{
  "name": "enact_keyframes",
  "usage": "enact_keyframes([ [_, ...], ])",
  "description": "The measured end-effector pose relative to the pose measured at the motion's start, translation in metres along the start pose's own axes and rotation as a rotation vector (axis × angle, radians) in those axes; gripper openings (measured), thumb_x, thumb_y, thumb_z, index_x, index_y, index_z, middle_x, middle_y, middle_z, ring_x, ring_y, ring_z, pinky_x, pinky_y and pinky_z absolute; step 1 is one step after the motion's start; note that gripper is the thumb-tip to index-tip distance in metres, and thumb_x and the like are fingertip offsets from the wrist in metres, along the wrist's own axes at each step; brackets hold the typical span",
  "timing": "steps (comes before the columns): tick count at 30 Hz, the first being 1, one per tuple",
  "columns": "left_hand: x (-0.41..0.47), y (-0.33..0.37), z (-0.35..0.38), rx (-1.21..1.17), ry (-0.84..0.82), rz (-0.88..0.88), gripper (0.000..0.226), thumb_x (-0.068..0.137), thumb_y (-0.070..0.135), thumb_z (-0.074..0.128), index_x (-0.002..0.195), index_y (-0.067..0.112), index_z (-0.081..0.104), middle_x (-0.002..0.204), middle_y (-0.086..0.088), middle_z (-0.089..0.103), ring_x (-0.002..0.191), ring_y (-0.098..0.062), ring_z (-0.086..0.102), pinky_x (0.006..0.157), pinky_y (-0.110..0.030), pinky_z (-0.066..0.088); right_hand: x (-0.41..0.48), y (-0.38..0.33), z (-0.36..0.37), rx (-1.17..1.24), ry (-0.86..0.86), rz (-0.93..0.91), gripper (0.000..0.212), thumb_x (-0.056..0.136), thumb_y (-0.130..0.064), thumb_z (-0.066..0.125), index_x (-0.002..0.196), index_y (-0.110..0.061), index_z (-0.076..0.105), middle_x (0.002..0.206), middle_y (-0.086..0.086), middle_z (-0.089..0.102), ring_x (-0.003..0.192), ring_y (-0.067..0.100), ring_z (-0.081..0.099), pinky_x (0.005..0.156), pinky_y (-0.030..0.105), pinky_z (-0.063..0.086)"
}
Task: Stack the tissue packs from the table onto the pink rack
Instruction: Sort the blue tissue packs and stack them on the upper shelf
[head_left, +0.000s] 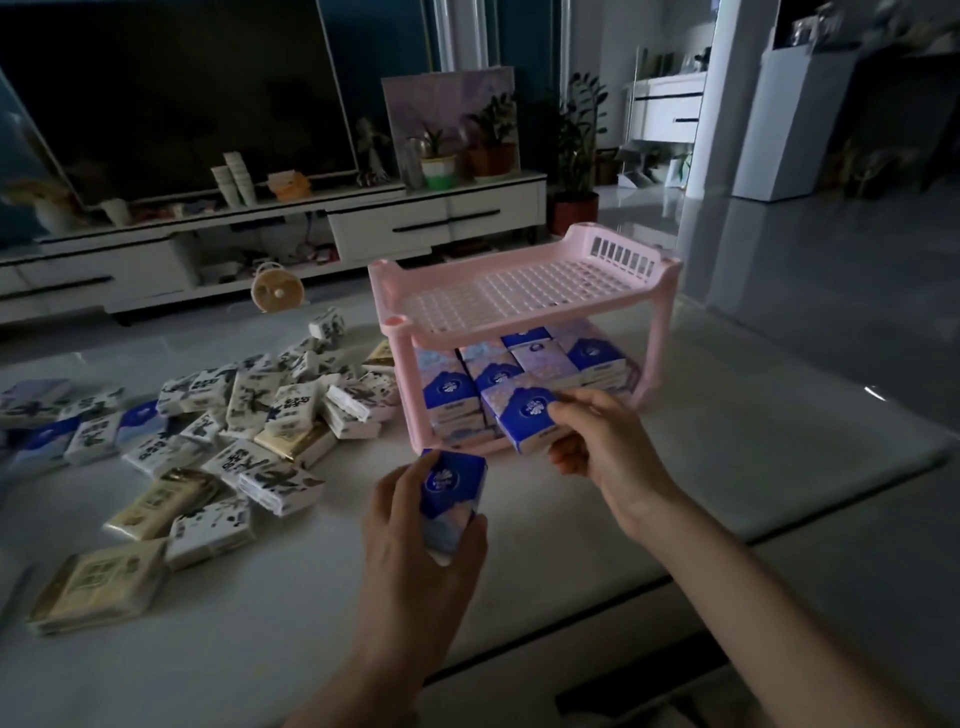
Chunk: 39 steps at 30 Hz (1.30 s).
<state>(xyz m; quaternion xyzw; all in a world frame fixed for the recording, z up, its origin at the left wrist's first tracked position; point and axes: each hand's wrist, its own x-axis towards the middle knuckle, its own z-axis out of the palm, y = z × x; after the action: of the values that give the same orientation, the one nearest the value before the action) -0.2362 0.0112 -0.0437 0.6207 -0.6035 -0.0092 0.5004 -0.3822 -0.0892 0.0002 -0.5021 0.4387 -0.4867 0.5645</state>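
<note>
A pink two-tier rack stands on the white table. Its top shelf is bare; its lower shelf holds several blue-and-lilac tissue packs. My right hand grips one blue pack at the front edge of the lower shelf, against the packs stacked there. My left hand holds another blue pack upright just in front of the rack. A heap of white, black-printed and beige tissue packs lies on the table to the left.
The table's front edge runs close below my arms, with dark floor beyond. A small round fan sits past the table's far edge. A TV cabinet with a large screen, cups and potted plants stands behind.
</note>
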Motion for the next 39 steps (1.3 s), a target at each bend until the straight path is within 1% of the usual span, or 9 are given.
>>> enact_keyframes([
  [3,0.007,0.000,0.011,0.032,0.012,0.013,0.057,0.071,0.015,0.076,0.122,0.015,0.051,0.110,0.006,0.047,0.090,0.007,0.043,0.078,0.002,0.033,0.007,0.000,0.007,0.000,-0.033,0.000,0.011,0.086,-0.014,0.058,0.096,-0.012,0.058,0.068,0.004,0.062,0.051,0.012,0.054,0.047,0.024,0.043],
  [11,0.013,-0.006,0.019,0.048,0.083,-0.047,0.053,0.072,0.010,0.073,0.112,0.033,0.046,0.104,0.008,0.050,0.083,-0.006,0.049,0.070,-0.007,0.036,0.025,-0.007,0.012,0.165,-0.030,0.007,0.013,0.088,-0.018,0.053,0.076,-0.012,0.057,0.058,0.003,0.059,0.044,0.011,0.050,0.040,0.022,0.037],
  [16,0.015,-0.005,0.005,0.067,0.009,-0.040,0.047,0.075,0.021,0.072,0.115,0.030,0.049,0.104,0.008,0.053,0.087,-0.001,0.054,0.063,-0.009,0.040,0.024,-0.014,0.014,0.006,0.031,-0.059,0.020,0.088,-0.017,0.052,0.069,-0.013,0.056,0.054,0.000,0.058,0.041,0.010,0.048,0.039,0.020,0.037],
  [22,0.030,0.016,-0.024,0.094,0.084,0.071,0.048,0.073,0.046,0.052,0.118,0.030,0.047,0.108,0.008,0.052,0.088,0.001,0.048,0.077,0.000,0.035,-0.002,-0.023,0.012,0.016,-0.043,-0.144,0.015,0.081,-0.019,0.053,0.079,-0.005,0.058,0.047,-0.002,0.055,0.042,0.009,0.049,0.040,0.022,0.036],
  [28,0.077,0.054,-0.047,0.183,0.104,0.265,0.059,0.078,0.048,0.045,0.125,0.014,0.047,0.106,0.006,0.046,0.083,0.004,0.048,0.070,-0.005,0.042,-0.020,-0.060,0.004,0.254,0.138,-0.498,0.014,0.079,-0.021,0.050,0.081,-0.026,0.062,0.090,-0.004,0.066,0.063,0.007,0.061,0.045,0.018,0.044],
  [31,0.130,0.072,-0.037,0.274,0.026,0.202,0.056,0.082,0.052,0.045,0.127,0.020,0.043,0.115,0.004,0.049,0.090,-0.007,0.047,0.074,-0.022,0.047,0.019,-0.092,0.013,0.094,0.232,-0.537,0.011,0.091,-0.011,0.047,0.090,-0.020,0.054,0.068,-0.007,0.062,0.052,0.001,0.056,0.045,0.013,0.043],
  [34,0.184,0.062,-0.005,0.555,-0.106,0.056,0.047,0.090,0.048,0.042,0.126,0.018,0.042,0.118,-0.008,0.050,0.097,-0.021,0.049,0.084,-0.038,0.046,0.081,-0.101,0.025,-0.278,0.235,-0.395,0.009,0.092,-0.019,0.048,0.100,-0.019,0.051,0.087,-0.001,0.061,0.067,0.008,0.058,0.057,0.021,0.045],
  [36,0.206,0.042,0.016,0.814,-0.343,-0.029,0.058,0.091,0.055,0.027,0.134,0.017,0.036,0.129,-0.018,0.044,0.114,-0.034,0.045,0.096,-0.046,0.039,0.113,-0.092,0.031,-0.546,0.155,-0.266,0.014,0.093,-0.027,0.048,0.099,-0.016,0.054,0.093,0.004,0.062,0.079,0.019,0.060,0.067,0.032,0.048],
  [39,0.215,0.034,0.026,0.970,-0.726,-0.072,0.059,0.094,0.052,0.011,0.147,0.028,0.012,0.147,-0.023,0.021,0.132,-0.047,0.023,0.107,-0.055,0.020,0.133,-0.074,0.035,-0.931,0.060,-0.246,0.028,0.094,-0.035,0.044,0.083,-0.012,0.055,0.079,0.008,0.056,0.078,0.024,0.055,0.065,0.029,0.040],
])
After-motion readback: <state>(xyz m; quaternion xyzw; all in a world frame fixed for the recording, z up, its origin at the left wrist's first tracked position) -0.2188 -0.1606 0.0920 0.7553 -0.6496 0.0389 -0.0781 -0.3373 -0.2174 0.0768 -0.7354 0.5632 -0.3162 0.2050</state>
